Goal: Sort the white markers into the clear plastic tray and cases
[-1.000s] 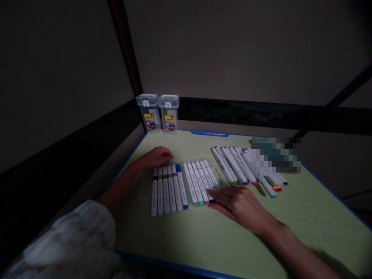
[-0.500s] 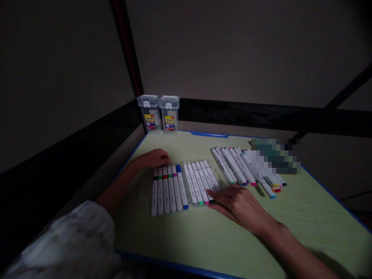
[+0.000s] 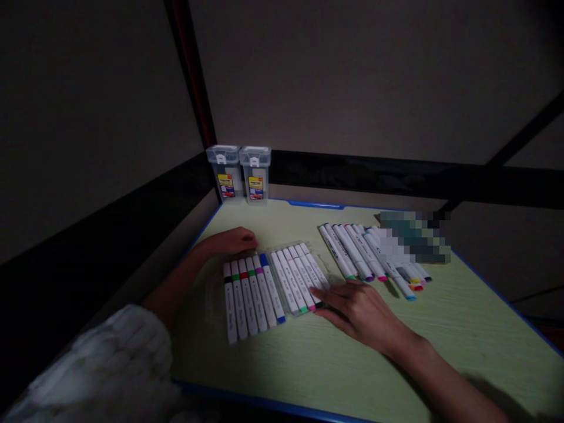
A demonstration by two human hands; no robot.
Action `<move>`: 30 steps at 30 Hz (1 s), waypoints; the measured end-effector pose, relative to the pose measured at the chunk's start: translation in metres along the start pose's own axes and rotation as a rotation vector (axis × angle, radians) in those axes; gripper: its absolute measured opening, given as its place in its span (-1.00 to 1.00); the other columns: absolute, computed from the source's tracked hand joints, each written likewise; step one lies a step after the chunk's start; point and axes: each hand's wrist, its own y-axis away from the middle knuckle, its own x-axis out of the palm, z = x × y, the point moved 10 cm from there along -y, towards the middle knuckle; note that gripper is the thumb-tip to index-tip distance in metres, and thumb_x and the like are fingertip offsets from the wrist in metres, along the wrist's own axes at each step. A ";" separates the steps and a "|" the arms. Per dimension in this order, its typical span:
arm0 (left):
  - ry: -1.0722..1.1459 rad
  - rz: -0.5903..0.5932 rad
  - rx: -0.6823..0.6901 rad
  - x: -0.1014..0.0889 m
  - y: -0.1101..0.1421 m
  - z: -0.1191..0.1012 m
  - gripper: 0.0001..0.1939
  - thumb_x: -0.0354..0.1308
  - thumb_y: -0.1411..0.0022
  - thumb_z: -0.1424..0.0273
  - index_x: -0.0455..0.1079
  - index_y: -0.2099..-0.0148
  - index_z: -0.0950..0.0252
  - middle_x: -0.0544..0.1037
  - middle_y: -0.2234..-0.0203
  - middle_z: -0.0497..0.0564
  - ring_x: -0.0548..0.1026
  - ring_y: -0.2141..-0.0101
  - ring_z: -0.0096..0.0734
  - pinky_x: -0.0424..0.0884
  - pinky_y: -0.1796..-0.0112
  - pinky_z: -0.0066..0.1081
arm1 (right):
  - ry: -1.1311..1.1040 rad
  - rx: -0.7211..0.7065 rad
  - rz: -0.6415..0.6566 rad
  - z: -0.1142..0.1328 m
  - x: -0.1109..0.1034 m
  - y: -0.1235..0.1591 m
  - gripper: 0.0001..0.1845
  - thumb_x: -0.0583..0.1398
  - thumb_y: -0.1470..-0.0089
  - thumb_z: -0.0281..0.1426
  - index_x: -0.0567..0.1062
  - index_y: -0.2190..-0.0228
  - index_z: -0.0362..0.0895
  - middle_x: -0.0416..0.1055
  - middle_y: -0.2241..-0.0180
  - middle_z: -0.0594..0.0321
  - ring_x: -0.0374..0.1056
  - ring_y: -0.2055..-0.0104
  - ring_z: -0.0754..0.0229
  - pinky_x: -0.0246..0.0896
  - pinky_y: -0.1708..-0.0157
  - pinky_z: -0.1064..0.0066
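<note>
Two rows of white markers lie side by side in a clear plastic marker case (image 3: 284, 298) on the table. The left row of markers (image 3: 249, 302) has black, green, red, purple and blue bands. Pink, green and black ends show on the right row of markers (image 3: 294, 276). My left hand (image 3: 238, 239) is closed beside the left row's far end; what its curled fingers hold is hidden. At the case's near right corner, my right hand (image 3: 359, 305) has its fingers and thumb closed over the edge, by the black-ended marker.
Loose markers (image 3: 348, 252) lie in a pile right of the case. Behind them is a blurred-out flat object (image 3: 414, 238). Two lidded clear plastic boxes (image 3: 224, 173) (image 3: 256, 175) stand at the back left corner. The pale green table (image 3: 308, 364) has a blue edge.
The marker case has turned slightly, the left row's near ends coming closer to me and its far ends shifting left. Both hands stay nearly where they were.
</note>
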 end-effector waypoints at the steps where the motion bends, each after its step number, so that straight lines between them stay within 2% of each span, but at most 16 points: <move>1: 0.020 0.005 -0.009 0.000 0.001 0.000 -0.75 -0.02 -0.04 0.25 0.26 0.50 0.35 0.32 0.67 -0.09 0.25 0.62 -0.54 0.15 0.53 -0.50 | -0.008 -0.001 -0.002 0.000 0.000 0.000 -0.67 0.03 -0.13 -0.28 0.43 0.15 -0.17 0.46 0.47 0.22 0.38 0.44 0.17 0.12 0.41 0.31; 7: 0.107 0.057 -0.015 0.006 0.004 -0.002 -0.72 0.04 -0.01 0.19 0.29 0.42 0.35 0.38 0.59 -0.06 0.30 0.57 -0.53 0.18 0.51 -0.51 | -0.038 0.000 -0.014 -0.001 -0.001 0.001 -0.65 0.02 -0.13 -0.26 0.43 0.15 -0.17 0.47 0.45 0.21 0.38 0.43 0.17 0.13 0.39 0.29; 14: 0.140 0.064 -0.021 0.003 0.002 0.004 -0.69 0.07 0.01 0.18 0.35 0.42 0.37 0.39 0.59 -0.06 0.29 0.56 -0.52 0.18 0.50 -0.49 | -0.057 -0.002 -0.027 -0.001 -0.001 0.001 -0.66 0.02 -0.13 -0.27 0.43 0.15 -0.16 0.49 0.41 0.18 0.39 0.41 0.17 0.16 0.38 0.29; 19: 0.290 0.054 0.020 -0.001 0.002 0.004 -0.71 0.10 0.00 0.21 0.36 0.32 0.34 0.43 0.51 -0.06 0.34 0.50 -0.51 0.19 0.46 -0.50 | -0.034 0.011 -0.012 -0.001 0.001 0.000 -0.66 0.04 -0.12 -0.28 0.43 0.15 -0.20 0.50 0.41 0.16 0.40 0.42 0.13 0.18 0.39 0.26; 24: 0.461 0.037 -0.012 -0.003 0.005 0.007 -0.72 0.08 -0.04 0.24 0.34 0.24 0.32 0.46 0.43 -0.05 0.37 0.46 -0.53 0.21 0.46 -0.53 | -0.018 0.056 -0.036 -0.004 0.002 0.001 -0.67 0.05 -0.11 -0.28 0.44 0.18 -0.20 0.50 0.36 0.10 0.42 0.42 0.12 0.22 0.39 0.25; 30: 0.660 0.064 -0.006 -0.002 0.002 0.014 -0.70 0.10 -0.04 0.27 0.30 0.17 0.31 0.49 0.30 0.02 0.44 0.33 -0.43 0.31 0.37 -0.46 | -0.034 0.114 -0.078 -0.011 0.003 0.002 -0.67 0.07 -0.09 -0.29 0.45 0.18 -0.21 0.51 0.35 0.09 0.42 0.41 0.10 0.26 0.41 0.26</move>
